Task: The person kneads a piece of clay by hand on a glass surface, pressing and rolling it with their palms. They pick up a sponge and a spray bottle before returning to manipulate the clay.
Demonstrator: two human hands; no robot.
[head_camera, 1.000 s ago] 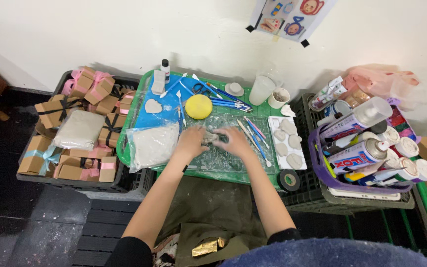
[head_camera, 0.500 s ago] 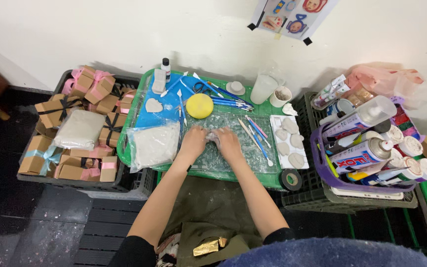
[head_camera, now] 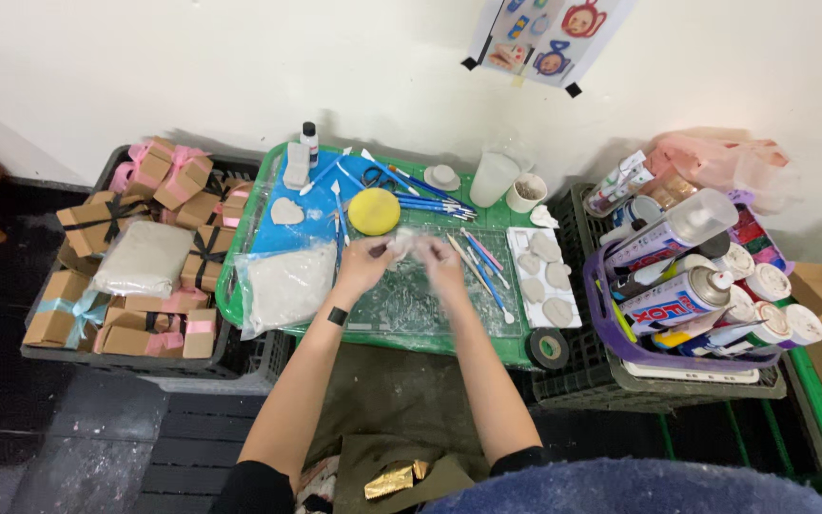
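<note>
Both hands met over the green tray (head_camera: pixel 240 286). The left hand (head_camera: pixel 365 262) and the right hand (head_camera: pixel 441 265) together pinched a small pale lump of clay (head_camera: pixel 404 243) between their fingertips, just above the clear sheet (head_camera: pixel 411 305). A yellow sponge (head_camera: pixel 374 210) lay at 11 o'clock from the lump, a bag of white clay (head_camera: pixel 283 286) at 8 o'clock.

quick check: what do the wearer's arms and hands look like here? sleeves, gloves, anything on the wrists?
Both arms are bare from the hands to above the elbow, where short black sleeves begin. No gloves on the left hand or the right hand. A small black square patch or tag sits on the left wrist. No rings or watch can be made out at this size.
</note>
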